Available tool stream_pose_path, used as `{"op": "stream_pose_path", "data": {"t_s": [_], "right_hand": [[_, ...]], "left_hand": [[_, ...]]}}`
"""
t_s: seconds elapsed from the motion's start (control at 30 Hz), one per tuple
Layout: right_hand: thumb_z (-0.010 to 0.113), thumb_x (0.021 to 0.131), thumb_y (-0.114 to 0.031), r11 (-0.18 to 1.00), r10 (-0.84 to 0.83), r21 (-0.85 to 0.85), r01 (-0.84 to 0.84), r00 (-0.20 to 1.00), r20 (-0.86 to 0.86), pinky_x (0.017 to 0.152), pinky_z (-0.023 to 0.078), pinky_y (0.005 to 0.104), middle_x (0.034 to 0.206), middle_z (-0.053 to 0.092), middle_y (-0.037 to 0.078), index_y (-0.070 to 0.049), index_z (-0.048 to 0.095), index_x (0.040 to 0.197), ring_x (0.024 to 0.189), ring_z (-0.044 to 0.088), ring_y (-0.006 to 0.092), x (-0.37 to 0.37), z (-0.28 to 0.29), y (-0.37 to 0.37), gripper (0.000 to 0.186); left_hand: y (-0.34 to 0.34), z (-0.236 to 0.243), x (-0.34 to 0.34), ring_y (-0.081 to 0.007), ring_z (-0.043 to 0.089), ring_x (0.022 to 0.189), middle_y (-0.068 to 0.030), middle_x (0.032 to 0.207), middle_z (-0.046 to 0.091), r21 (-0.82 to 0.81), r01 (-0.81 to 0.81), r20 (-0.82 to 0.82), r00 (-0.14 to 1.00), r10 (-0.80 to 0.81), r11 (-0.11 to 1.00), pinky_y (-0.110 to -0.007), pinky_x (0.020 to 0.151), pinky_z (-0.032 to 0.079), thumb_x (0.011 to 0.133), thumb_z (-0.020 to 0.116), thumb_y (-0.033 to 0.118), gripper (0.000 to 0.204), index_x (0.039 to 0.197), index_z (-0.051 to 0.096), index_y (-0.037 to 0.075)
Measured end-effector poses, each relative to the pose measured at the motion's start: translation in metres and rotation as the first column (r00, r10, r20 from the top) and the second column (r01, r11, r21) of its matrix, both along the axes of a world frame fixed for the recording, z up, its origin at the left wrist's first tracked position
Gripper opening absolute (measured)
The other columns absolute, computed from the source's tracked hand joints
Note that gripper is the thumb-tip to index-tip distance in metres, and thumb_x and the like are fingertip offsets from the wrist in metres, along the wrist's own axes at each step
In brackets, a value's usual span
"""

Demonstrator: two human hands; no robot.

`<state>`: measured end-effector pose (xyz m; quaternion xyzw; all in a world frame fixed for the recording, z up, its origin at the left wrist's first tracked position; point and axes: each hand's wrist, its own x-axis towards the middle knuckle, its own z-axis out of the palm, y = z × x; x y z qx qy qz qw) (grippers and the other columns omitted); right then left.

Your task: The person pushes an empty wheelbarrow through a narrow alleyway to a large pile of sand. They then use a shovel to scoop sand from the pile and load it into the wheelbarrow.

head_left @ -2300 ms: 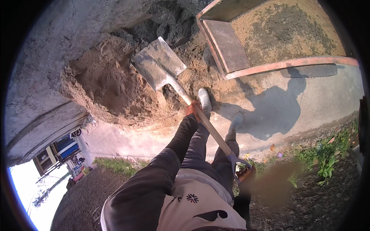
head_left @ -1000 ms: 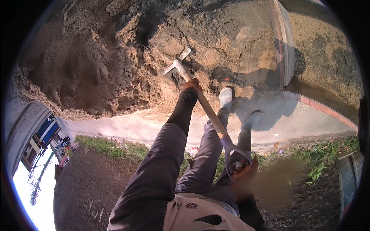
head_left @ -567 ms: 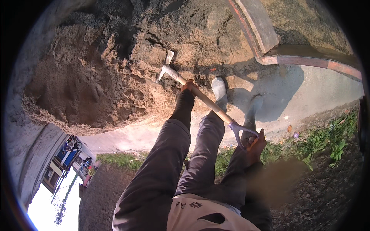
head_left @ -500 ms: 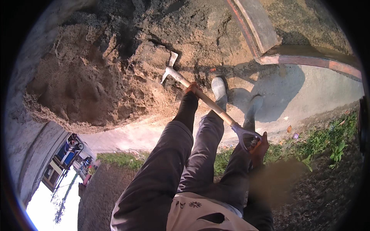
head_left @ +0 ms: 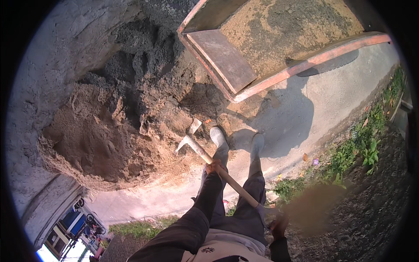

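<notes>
Shoving a shovel into the sand heap: quick update

So the big change was the blade. A couple of seconds earlier I could see the whole flat face of the shovel (head_left: pixel 231 181); at this point only its top edge showed, at the near side of the sand heap (head_left: pixel 100 139), just beside one of my boots (head_left: pixel 218 136). The rest was out of sight, and I reckon it was buried. To me that meant I was mid-dig, not carrying a load.

Compared with half a second back, the blade had barely shifted against the heap. What did move was my view: more of the cart (head_left: pixel 318 59) had come into sight, with its board (head_left: pixel 222 56) by the near corner and sand inside.

Hands: my left hand (head_left: pixel 214 167) was clenched round the shaft, low down near the blade. My right hand (head_left: pixel 278 226) was at the top end with the fingers curled on the grip, though it was dark there and a brown blur sat right beside it.
</notes>
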<state>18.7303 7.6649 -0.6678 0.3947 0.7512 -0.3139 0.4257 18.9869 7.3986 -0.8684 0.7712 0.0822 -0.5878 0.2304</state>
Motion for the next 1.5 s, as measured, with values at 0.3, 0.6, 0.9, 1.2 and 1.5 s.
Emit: {"op": "stream_pose_path", "data": {"t_s": [0.3, 0.6, 0.9, 1.2, 1.5], "right_hand": [[0.046, 0.087, -0.068, 0.945, -0.134, -0.260, 0.196, 0.962, 0.236, 0.040, 0.032, 0.0277, 0.051, 0.035, -0.003, -0.015, 0.048, 0.081, 0.042, 0.038, 0.0126, -0.013, 0.012, -0.008, 0.054], [0.056, 0.092, -0.040, 0.555, 0.560, -0.620, -0.555, 0.800, -0.214, 0.065, 0.053, 0.0375, 0.089, 0.063, 0.010, -0.007, 0.049, 0.124, 0.075, 0.064, 0.0248, -0.013, -0.034, -0.048, 0.046], [0.053, 0.094, -0.037, 0.552, 0.782, -0.233, -0.801, 0.594, -0.190, 0.052, 0.048, 0.0356, 0.067, 0.057, 0.008, -0.003, 0.053, 0.108, 0.058, 0.059, 0.0215, -0.039, -0.039, -0.037, 0.036], [0.047, 0.096, -0.044, 0.879, 0.189, -0.438, -0.188, 0.981, -0.042, 0.045, 0.044, 0.0310, 0.072, 0.051, 0.003, -0.007, 0.055, 0.100, 0.050, 0.049, 0.0142, -0.060, 0.055, -0.057, 0.038], [0.042, 0.098, -0.040, 0.639, 0.658, -0.601, -0.480, 0.745, 0.105, 0.049, 0.043, 0.0252, 0.089, 0.055, 0.005, -0.008, 0.049, 0.126, 0.064, 0.052, 0.0095, -0.093, 0.164, -0.088, 0.043]], "left_hand": [[-0.061, 0.029, -0.078, -0.0208, 0.052, 0.045, -0.0069, 0.061, 0.049, -0.473, 0.272, 0.115, 0.962, -0.248, 0.838, -0.036, 0.038, 0.044, 0.079, 0.064, 0.005, 0.024, 0.096, 0.047, 0.006], [-0.189, 0.156, -0.276, -0.0331, 0.061, 0.079, -0.0188, 0.084, 0.059, -0.577, 0.789, 0.528, 0.557, -0.641, 0.211, -0.042, 0.071, 0.049, 0.071, 0.072, 0.011, 0.049, 0.106, 0.040, 0.001], [-0.187, 0.165, -0.235, -0.0269, 0.061, 0.076, -0.0169, 0.090, 0.059, -0.700, 0.609, 0.361, 0.753, -0.550, 0.374, -0.038, 0.069, 0.050, 0.071, 0.067, 0.007, 0.046, 0.108, 0.042, 0.000], [-0.106, 0.114, -0.086, -0.0192, 0.052, 0.051, -0.0059, 0.065, 0.049, -0.265, -0.063, 0.025, 0.997, 0.072, 0.962, -0.034, 0.046, 0.046, 0.081, 0.065, 0.017, 0.020, 0.089, 0.051, 0.005], [0.050, 0.017, -0.025, -0.0204, 0.046, 0.043, -0.0048, 0.057, 0.046, 0.044, -0.433, -0.126, 0.892, 0.435, 0.900, -0.035, 0.040, 0.044, 0.083, 0.059, 0.014, 0.010, 0.080, 0.053, 0.006]]}}
